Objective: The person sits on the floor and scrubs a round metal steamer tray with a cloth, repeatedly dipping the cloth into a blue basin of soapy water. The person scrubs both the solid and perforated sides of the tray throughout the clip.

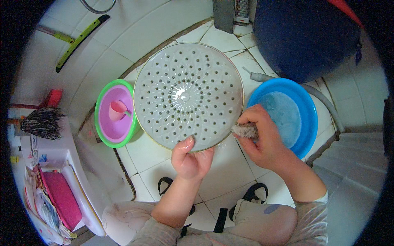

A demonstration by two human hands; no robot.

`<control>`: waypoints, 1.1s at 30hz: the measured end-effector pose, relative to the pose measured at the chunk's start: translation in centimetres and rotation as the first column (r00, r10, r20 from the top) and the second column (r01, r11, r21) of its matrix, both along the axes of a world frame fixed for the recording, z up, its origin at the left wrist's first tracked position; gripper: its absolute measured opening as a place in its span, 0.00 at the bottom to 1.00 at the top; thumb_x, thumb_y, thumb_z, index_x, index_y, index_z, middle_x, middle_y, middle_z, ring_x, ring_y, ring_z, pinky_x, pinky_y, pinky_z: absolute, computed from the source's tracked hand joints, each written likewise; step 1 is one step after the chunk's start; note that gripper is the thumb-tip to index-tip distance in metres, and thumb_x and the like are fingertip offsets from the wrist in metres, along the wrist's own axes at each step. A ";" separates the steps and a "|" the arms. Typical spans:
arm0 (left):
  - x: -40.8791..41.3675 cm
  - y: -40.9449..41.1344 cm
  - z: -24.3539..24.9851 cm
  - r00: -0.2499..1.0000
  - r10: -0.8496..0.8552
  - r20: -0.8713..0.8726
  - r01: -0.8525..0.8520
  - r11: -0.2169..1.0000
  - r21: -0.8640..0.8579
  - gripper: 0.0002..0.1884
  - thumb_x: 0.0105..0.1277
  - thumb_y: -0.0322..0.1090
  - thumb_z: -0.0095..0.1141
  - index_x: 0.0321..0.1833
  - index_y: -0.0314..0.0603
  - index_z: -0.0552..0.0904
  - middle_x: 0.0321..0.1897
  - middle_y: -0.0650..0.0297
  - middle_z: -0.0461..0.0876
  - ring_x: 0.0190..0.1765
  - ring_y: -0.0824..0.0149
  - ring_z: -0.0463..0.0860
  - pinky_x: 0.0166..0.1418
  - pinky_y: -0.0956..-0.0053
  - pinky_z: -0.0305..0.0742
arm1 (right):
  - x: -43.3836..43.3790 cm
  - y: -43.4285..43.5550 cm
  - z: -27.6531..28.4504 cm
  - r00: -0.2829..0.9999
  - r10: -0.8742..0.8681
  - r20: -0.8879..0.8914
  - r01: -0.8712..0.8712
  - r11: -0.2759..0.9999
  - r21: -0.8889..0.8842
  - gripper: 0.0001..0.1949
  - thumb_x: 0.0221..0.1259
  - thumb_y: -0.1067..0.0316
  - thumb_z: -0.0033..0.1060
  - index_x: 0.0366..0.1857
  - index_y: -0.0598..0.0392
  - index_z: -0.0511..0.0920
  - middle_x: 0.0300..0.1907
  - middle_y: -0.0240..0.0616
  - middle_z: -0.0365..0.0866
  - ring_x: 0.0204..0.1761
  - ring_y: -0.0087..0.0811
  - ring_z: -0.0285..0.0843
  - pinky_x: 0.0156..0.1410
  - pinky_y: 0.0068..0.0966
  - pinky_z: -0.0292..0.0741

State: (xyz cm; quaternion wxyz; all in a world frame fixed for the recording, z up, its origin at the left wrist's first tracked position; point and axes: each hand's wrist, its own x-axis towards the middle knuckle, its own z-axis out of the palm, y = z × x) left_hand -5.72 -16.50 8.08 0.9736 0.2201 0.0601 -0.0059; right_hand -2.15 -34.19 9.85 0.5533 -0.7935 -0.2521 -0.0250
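Observation:
A large round white cover, patterned with rings of small dark dots and edged with a thin gold-coloured rim [187,101], is held up above the tiled floor. My left hand [192,158] grips its lower edge, thumb on the patterned face and fingers behind. In my right hand [264,135] is a greyish, rough scrubbing pad [246,130], pressed at or very near the cover's lower right rim. Just beyond that hand, a blue plastic basin [309,123] holds cloudy, sudsy water. Drops of water show below the cover's rim.
Left of the cover, a green basin [98,123] holds a pink basin [106,132] with a pink cup [117,110]. A grey hose [323,98] curves behind the blue basin. A dark blue barrel-like object [301,37] stands back right. A green squeegee [80,43] leans at the left wall.

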 end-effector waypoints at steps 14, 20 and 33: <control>-0.8 -1.0 -0.2 0.995 0.098 0.002 -0.098 0.995 0.011 0.33 0.67 0.41 0.52 0.72 0.44 0.56 0.69 0.59 0.63 0.71 0.56 0.62 0.74 0.52 0.55 | -0.1 1.2 -0.4 0.976 -0.094 0.196 0.133 0.972 -0.194 0.08 0.54 0.73 0.58 0.37 0.57 0.72 0.40 0.47 0.69 0.40 0.47 0.72 0.42 0.40 0.73; -1.1 -1.2 -1.0 0.986 0.160 -0.051 -0.153 0.981 0.124 0.30 0.71 0.44 0.46 0.72 0.44 0.55 0.70 0.60 0.61 0.71 0.56 0.62 0.73 0.53 0.55 | -1.5 2.9 -1.6 0.980 0.038 0.195 0.015 0.964 -0.265 0.09 0.52 0.75 0.58 0.37 0.55 0.72 0.38 0.45 0.71 0.40 0.47 0.72 0.43 0.39 0.73; -1.1 -1.6 -1.3 0.983 0.183 0.001 -0.183 0.979 0.093 0.28 0.72 0.44 0.44 0.71 0.42 0.58 0.68 0.59 0.64 0.70 0.57 0.63 0.72 0.55 0.57 | -2.1 3.7 -1.1 0.994 0.026 0.103 0.001 0.969 -0.248 0.07 0.55 0.71 0.55 0.37 0.55 0.72 0.37 0.47 0.70 0.40 0.47 0.73 0.43 0.39 0.74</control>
